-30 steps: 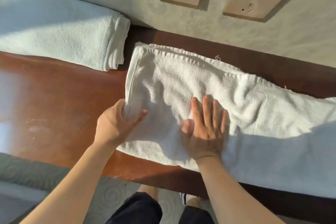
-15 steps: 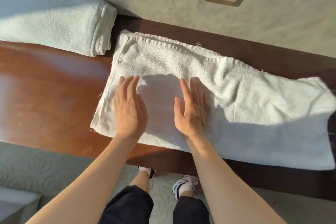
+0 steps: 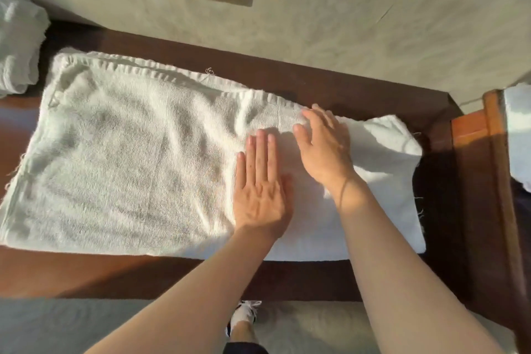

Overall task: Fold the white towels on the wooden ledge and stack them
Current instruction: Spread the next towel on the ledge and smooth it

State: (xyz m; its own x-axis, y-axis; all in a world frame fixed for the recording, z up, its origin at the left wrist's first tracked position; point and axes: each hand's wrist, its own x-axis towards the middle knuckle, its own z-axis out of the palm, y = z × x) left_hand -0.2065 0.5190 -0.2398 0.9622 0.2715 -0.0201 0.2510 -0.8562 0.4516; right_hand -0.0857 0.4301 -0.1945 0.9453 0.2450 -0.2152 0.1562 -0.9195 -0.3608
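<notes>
Left hand [image 3: 260,190] lies flat, fingers straight, pressing the towel [image 3: 129,158] spread on the ledge [image 3: 330,86]. Right hand [image 3: 323,146] is open too, fingers reaching the far hem. Risk: the bunched right end folds crooked, or cloth slides off the near edge. Folded towel [image 3: 17,40] at left is cropped; right fingertips partly hidden.

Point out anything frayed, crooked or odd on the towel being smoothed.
The towel has loose threads along its right edge and left edge, plus a snagged loop at its far hem. It also lies slightly askew on the ledge.
</notes>
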